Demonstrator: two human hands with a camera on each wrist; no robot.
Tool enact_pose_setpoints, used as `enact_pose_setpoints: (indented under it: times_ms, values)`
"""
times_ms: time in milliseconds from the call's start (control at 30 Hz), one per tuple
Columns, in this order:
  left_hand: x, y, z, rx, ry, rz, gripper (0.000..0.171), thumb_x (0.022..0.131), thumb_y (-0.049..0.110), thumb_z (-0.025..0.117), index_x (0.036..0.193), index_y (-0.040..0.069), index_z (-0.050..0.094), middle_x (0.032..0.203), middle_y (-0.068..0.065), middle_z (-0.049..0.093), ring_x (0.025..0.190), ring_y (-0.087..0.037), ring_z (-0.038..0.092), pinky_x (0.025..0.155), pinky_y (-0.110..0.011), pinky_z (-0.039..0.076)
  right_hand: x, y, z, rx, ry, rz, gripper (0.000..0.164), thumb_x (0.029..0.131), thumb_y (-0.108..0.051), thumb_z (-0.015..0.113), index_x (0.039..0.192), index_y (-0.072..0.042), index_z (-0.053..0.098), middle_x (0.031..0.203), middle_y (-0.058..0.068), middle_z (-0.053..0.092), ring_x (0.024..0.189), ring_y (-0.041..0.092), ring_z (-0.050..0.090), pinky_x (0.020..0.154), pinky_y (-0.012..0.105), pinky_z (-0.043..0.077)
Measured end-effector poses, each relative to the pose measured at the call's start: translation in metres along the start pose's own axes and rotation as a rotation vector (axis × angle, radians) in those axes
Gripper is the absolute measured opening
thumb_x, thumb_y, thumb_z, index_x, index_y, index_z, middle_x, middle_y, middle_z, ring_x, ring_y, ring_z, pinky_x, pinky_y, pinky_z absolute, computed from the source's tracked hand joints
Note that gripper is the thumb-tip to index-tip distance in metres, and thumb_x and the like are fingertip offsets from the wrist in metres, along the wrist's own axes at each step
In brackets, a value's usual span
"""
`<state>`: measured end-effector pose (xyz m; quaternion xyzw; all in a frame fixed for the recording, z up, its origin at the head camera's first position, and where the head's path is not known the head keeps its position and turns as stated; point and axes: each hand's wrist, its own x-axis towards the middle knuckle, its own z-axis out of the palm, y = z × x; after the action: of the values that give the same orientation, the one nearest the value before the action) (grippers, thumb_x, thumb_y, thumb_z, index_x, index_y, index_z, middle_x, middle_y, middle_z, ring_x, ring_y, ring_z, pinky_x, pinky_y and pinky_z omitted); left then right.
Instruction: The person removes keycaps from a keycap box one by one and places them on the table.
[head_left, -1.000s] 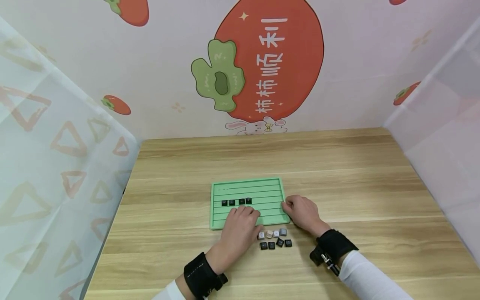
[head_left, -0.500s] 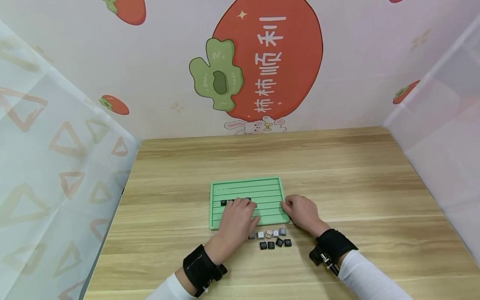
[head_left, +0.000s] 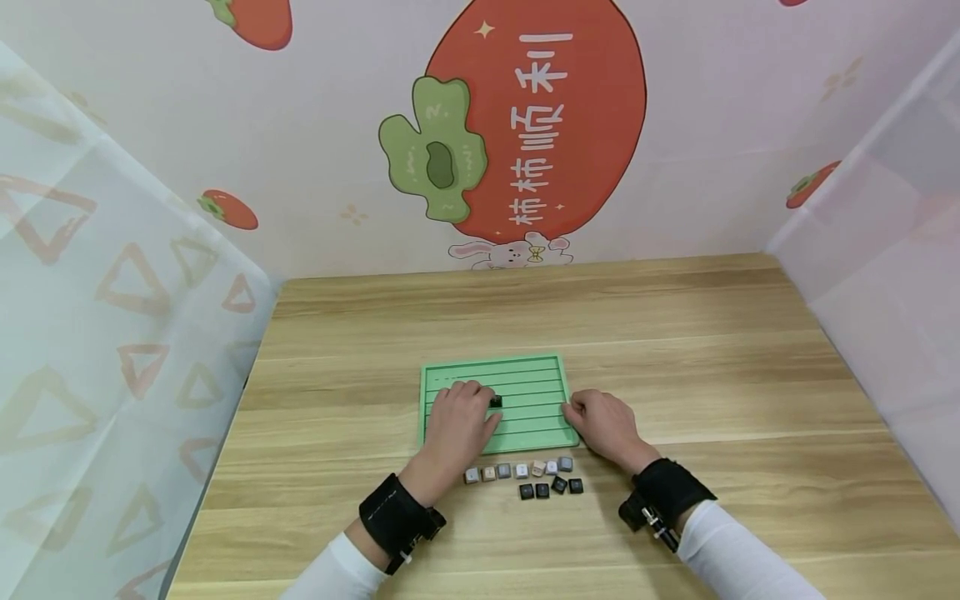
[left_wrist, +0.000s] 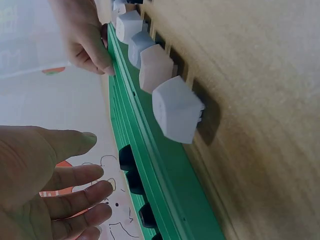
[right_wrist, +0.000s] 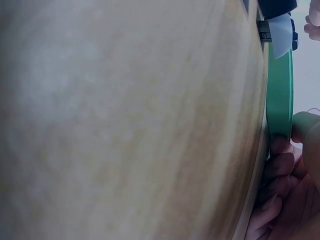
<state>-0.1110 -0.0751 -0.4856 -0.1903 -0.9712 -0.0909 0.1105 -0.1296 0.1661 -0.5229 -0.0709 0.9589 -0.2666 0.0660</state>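
Left hand (head_left: 459, 418) is over the 8-to-9 o'clock side of the green board (head_left: 532, 417), thumb apart from fingers; left wrist view shows the fingers spread fairly wide, nothing in them. Can't tell if any fingertip touches down. That palm is cut off at 9 o'clock in that view.

Right hand (head_left: 603, 423) pinches the board's 3-to-4 o'clock edge, thumb above, curled fingers at and below the rim; part of it runs out of the right wrist view at 4 o'clock.

Board lies flat on the wooden table (head_left: 697, 350); its 8 o'clock part is covered by the left hand. Head view shows only one black keycap (head_left: 496, 402) on it, just beside the fingers; left wrist view shows four in a line, the last one cut off at 6 o'clock.

Off the board, about 6 o'clock: row of seven pale keycaps (head_left: 522, 471). At 5 o'clock, nearer the person, four dark keycaps (head_left: 542, 491), one twisted. Legends too small to read. In the right wrist view keycaps overlap at 1 o'clock, partly cropped, hard to separate.

Black wristbands (head_left: 401, 522) on both wrists; white sleeves (head_left: 750, 550) cut off at the bottom edge.
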Motion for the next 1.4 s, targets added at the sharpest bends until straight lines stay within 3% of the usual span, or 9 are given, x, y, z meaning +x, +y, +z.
enact_pose_setpoints:
  times_ms: [833, 1167, 1400]
  values:
    - [0.015, -0.006, -0.006, -0.013, -0.015, -0.046, 0.03, 0.085, 0.031, 0.082, 0.107, 0.011, 0.077, 0.105, -0.006, 0.076, 0.094, -0.025, 0.07, 0.074, -0.039, 0.054, 0.0, 0.0, 0.001, -0.007, -0.007, 0.001, 0.049, 0.099, -0.026, 0.06, 0.057, -0.019, 0.037, 0.052, -0.006, 0.032, 0.048, 0.011, 0.033, 0.049, 0.025, 0.021]
    - [0.02, 0.001, 0.001, -0.017, -0.107, -0.036, 0.028, 0.085, 0.028, 0.083, 0.106, 0.011, 0.076, 0.1, -0.005, 0.075, 0.091, -0.024, 0.068, 0.075, -0.039, 0.053, 0.001, 0.001, 0.001, -0.005, -0.002, -0.009, 0.049, 0.099, -0.026, 0.06, 0.057, -0.019, 0.036, 0.052, -0.007, 0.031, 0.048, 0.011, 0.032, 0.049, 0.025, 0.02]
    - [0.021, 0.004, 0.007, 0.01, -0.123, -0.031, 0.026, 0.084, 0.028, 0.083, 0.104, 0.013, 0.076, 0.098, -0.003, 0.075, 0.09, -0.022, 0.067, 0.075, -0.038, 0.053, 0.0, 0.0, 0.0, -0.003, -0.009, -0.006, 0.049, 0.099, -0.026, 0.061, 0.057, -0.019, 0.036, 0.053, -0.007, 0.031, 0.048, 0.011, 0.032, 0.049, 0.025, 0.021]
